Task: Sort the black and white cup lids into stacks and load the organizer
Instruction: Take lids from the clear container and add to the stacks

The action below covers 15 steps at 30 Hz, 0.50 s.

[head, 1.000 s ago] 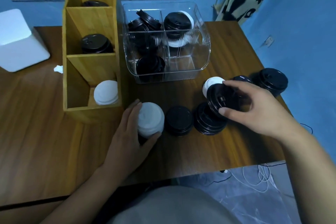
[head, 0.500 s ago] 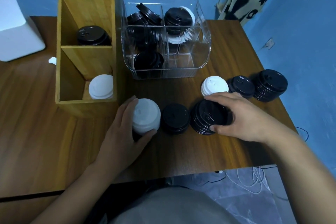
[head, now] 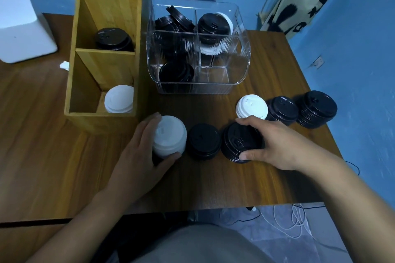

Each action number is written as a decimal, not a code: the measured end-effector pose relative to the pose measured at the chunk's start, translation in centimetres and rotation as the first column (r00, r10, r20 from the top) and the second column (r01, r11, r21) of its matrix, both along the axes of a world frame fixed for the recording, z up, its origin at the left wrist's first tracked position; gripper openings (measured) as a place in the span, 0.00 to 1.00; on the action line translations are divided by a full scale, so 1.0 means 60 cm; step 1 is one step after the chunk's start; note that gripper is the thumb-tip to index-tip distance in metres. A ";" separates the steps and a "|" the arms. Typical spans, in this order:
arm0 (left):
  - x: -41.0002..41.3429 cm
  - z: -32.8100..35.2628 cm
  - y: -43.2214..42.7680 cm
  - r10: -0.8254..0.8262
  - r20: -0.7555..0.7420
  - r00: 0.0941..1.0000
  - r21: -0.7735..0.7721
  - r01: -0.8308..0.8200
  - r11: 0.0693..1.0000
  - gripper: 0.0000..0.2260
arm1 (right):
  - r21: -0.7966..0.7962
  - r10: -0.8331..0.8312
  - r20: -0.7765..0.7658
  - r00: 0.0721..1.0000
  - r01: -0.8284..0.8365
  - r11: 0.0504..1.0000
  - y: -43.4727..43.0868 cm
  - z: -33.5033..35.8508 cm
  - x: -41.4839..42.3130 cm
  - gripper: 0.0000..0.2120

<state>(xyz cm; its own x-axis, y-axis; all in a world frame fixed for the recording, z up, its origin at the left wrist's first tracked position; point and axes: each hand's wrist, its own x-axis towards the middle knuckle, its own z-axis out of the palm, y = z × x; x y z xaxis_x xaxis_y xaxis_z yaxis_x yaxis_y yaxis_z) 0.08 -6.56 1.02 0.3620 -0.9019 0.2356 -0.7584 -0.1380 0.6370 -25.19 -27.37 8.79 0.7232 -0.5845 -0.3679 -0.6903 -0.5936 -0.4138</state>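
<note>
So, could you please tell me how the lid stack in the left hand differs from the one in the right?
The left hand holds a white stack; the right hand holds a black stack. The white stack looks taller, the black stack lower and wider. Both stand upright on the table, each gripped round its sides.

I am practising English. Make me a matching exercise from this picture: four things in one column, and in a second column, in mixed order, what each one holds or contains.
Things:
1. left hand
2. right hand
3. wooden organizer
4. clear bin

States:
A. contains mixed lids, black and white
B. grips a black lid stack
C. has white lids in its front compartment
D. holds a white lid stack

Pairs: 1-D, 2-B, 3-C, 4-A
</note>
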 end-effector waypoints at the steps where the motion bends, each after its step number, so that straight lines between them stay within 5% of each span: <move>1: 0.000 0.000 0.000 0.000 0.004 1.000 0.004 0.000 1.000 0.39 | 0.010 -0.013 0.002 1.000 0.013 1.000 0.001 -0.001 -0.001 0.41; 9: -0.002 0.007 0.002 0.000 0.030 1.000 -0.003 0.000 1.000 0.39 | -0.221 -0.214 0.190 0.958 0.254 0.941 0.068 -0.032 -0.007 0.39; 15: -0.004 0.007 0.006 0.013 0.001 1.000 -0.022 -0.013 1.000 0.39 | -0.244 -0.212 0.163 0.964 0.247 0.938 0.070 -0.016 -0.007 0.45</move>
<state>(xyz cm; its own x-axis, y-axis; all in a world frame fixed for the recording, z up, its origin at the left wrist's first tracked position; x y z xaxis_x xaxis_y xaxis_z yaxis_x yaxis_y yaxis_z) -0.15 -6.20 1.42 0.3738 -0.8917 0.2554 -0.7570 -0.1343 0.6394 -25.58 -23.16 7.84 0.5896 -0.8026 -0.0911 -0.7700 -0.5244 -0.3633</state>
